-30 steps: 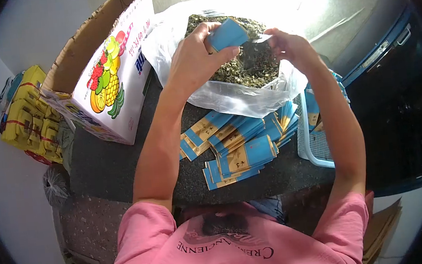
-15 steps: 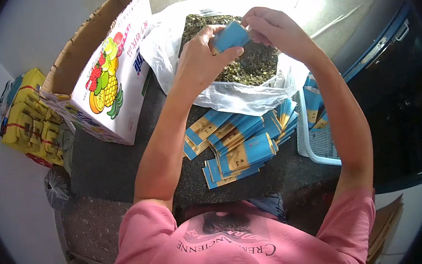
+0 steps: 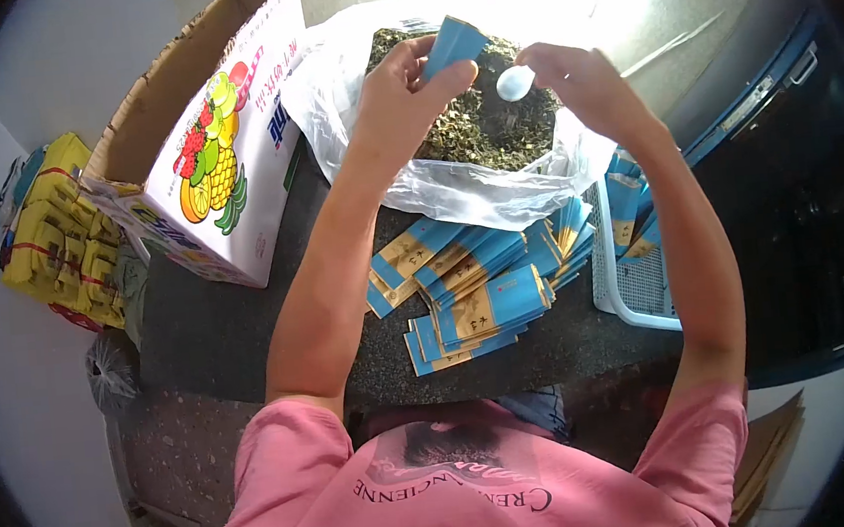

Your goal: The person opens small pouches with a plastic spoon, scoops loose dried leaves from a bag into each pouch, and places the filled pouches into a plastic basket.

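Note:
My left hand [image 3: 407, 89] is closed around a blue packet [image 3: 454, 46], held tilted above the left part of the dried leaves. To its right, my right hand [image 3: 572, 80] pinches a white spoon [image 3: 515, 83], its bowl over the leaves. Below both hands, dark green dried leaves [image 3: 491, 137] fill a clear plastic bag [image 3: 476, 196] whose rim is folded outward. Several flat blue-and-gold packets [image 3: 491, 308] lie in overlapping piles on the dark table, on the near side of the bag.
At the left stands an open cardboard box [image 3: 233, 170] with printed fruit. A white plastic basket [image 3: 638, 317] with more blue packets sits under my right forearm. Bundled yellow packs [image 3: 63, 235] are stacked at the far left. A dark cabinet [image 3: 799, 210] is on the right.
My right hand has moved away from the packet's opening, and the white spoon's bowl is now visible. The packet in my left hand has turned more upright.

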Tool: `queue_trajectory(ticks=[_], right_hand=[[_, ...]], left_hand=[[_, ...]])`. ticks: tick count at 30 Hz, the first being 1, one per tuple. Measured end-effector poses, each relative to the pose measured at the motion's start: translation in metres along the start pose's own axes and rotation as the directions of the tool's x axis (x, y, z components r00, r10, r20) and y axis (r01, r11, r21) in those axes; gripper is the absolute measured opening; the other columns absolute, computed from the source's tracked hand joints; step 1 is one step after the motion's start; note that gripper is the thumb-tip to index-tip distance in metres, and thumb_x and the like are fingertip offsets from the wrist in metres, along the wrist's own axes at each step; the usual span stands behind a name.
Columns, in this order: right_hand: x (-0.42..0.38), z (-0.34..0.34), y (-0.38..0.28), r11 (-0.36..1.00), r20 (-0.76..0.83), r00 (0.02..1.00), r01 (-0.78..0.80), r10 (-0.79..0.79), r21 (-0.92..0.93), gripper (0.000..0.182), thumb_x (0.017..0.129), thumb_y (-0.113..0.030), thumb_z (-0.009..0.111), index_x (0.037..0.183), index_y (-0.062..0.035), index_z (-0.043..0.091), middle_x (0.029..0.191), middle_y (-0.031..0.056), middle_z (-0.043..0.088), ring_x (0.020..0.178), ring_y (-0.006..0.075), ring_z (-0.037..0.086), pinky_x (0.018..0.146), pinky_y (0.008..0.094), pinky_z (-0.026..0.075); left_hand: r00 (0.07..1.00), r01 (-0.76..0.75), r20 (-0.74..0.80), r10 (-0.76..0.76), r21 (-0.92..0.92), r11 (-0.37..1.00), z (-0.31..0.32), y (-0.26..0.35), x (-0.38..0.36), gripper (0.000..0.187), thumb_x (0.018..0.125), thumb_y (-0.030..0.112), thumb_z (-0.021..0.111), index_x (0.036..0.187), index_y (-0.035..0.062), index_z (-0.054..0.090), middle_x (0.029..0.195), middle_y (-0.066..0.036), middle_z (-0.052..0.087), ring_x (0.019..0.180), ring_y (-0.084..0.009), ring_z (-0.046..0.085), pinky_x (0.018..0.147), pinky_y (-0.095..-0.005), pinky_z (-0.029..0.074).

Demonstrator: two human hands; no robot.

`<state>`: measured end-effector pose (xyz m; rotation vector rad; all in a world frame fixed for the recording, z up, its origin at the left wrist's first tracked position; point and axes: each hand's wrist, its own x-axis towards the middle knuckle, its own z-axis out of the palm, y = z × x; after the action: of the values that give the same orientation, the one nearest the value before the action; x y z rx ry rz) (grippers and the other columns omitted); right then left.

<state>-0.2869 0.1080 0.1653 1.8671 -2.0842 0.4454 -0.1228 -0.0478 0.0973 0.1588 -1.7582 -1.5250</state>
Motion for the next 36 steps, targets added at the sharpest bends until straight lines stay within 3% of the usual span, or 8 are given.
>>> queue_trajectory(ticks=[7, 14, 16, 18, 25, 28, 33, 36], right_hand=[[-0.005, 0.025, -0.01, 0.963, 0.024, 0.996, -0.094, 0.091, 0.252, 0.028, 0.102, -0.02, 0.044, 0.117, -0.0056, 0.063, 0.108, 0.0132, 0.068, 0.096, 0.0221, 0.064, 0.088, 0.0349, 0.047], [0.004, -0.011, -0.027, 0.899, -0.21, 0.971, -0.013, 0.116, 0.437, 0.029, 0.102, -0.023, 0.047, 0.121, -0.0088, 0.063, 0.081, 0.0012, 0.058, 0.072, 0.0081, 0.05, 0.067, 0.0249, 0.042], [0.004, -0.023, -0.035, 0.893, -0.22, 0.974, 0.052, 0.053, 0.447, 0.028, 0.1, -0.026, 0.051, 0.12, -0.0093, 0.063, 0.077, -0.0021, 0.055, 0.064, 0.0038, 0.044, 0.057, 0.0205, 0.037], [0.0, -0.032, -0.041, 0.896, 0.022, 0.997, -0.079, 0.077, 0.437, 0.029, 0.095, -0.025, 0.061, 0.118, -0.0086, 0.064, 0.077, -0.0004, 0.055, 0.064, 0.005, 0.047, 0.056, 0.0219, 0.039], [-0.02, -0.046, -0.049, 0.892, 0.033, 0.992, -0.122, 0.12, 0.434, 0.025, 0.092, -0.019, 0.065, 0.113, -0.0041, 0.067, 0.078, 0.0028, 0.059, 0.072, 0.0067, 0.055, 0.062, 0.0241, 0.045], [-0.03, -0.035, -0.041, 0.875, -0.018, 0.994, 0.102, -0.106, 0.472, 0.025, 0.093, -0.017, 0.064, 0.113, -0.001, 0.067, 0.085, 0.0049, 0.066, 0.075, 0.0103, 0.06, 0.065, 0.0277, 0.049], [-0.066, -0.072, -0.051, 0.906, 0.008, 0.998, -0.063, 0.066, 0.418, 0.027, 0.088, -0.02, 0.066, 0.106, 0.0001, 0.07, 0.088, 0.0109, 0.07, 0.078, 0.0168, 0.066, 0.077, 0.0307, 0.053], [-0.094, -0.11, -0.047, 0.988, 0.005, 1.0, -0.015, 0.015, 0.153, 0.02, 0.091, -0.02, 0.064, 0.097, -0.0027, 0.07, 0.085, 0.0125, 0.068, 0.074, 0.0234, 0.063, 0.071, 0.0338, 0.05]], left_hand=[[0.997, 0.062, 0.065, -0.05, -0.191, 0.98, 0.0, 0.008, -0.004, 0.05, 0.097, 0.052, 0.048, 0.105, 0.0043, 0.061, 0.086, -0.004, 0.064, 0.064, -0.007, 0.054, 0.054, -0.0224, 0.038], [0.971, 0.138, 0.225, -0.087, -0.223, 0.965, 0.0, 0.017, -0.007, 0.057, 0.098, 0.059, 0.041, 0.101, 0.0052, 0.06, 0.083, -0.004, 0.063, 0.062, -0.0071, 0.053, 0.054, -0.0235, 0.038], [0.954, 0.131, 0.295, -0.061, -0.226, 0.965, 0.004, 0.025, -0.011, 0.052, 0.097, 0.055, 0.047, 0.099, 0.005, 0.06, 0.079, -0.003, 0.062, 0.061, -0.0058, 0.052, 0.052, -0.0221, 0.037], [0.942, 0.126, 0.33, -0.059, -0.185, 0.975, 0.004, 0.023, -0.013, 0.048, 0.097, 0.052, 0.051, 0.098, 0.0049, 0.06, 0.078, -0.002, 0.061, 0.061, -0.0052, 0.051, 0.052, -0.0212, 0.037], [0.936, 0.11, 0.349, -0.036, -0.195, 0.975, 0.014, 0.036, -0.024, 0.033, 0.09, 0.036, 0.07, 0.098, 0.0041, 0.063, 0.08, 0.0, 0.062, 0.064, -0.0039, 0.052, 0.056, -0.0203, 0.042], [0.948, 0.037, 0.317, -0.031, -0.012, 0.999, 0.021, 0.044, -0.032, 0.034, 0.086, 0.029, 0.075, 0.104, 0.0032, 0.064, 0.084, 0.0, 0.064, 0.07, -0.0061, 0.056, 0.064, -0.0223, 0.047], [0.877, 0.05, 0.481, -0.006, -0.079, 0.996, 0.034, 0.055, -0.043, 0.021, 0.09, 0.01, 0.066, 0.108, -0.0023, 0.065, 0.096, -0.006, 0.068, 0.087, -0.0107, 0.064, 0.079, -0.0253, 0.05], [0.864, 0.0, 0.504, 0.027, -0.053, 0.999, 0.043, 0.049, -0.049, 0.022, 0.093, 0.01, 0.062, 0.112, -0.0013, 0.065, 0.098, -0.006, 0.069, 0.089, -0.0109, 0.064, 0.08, -0.0272, 0.05]])
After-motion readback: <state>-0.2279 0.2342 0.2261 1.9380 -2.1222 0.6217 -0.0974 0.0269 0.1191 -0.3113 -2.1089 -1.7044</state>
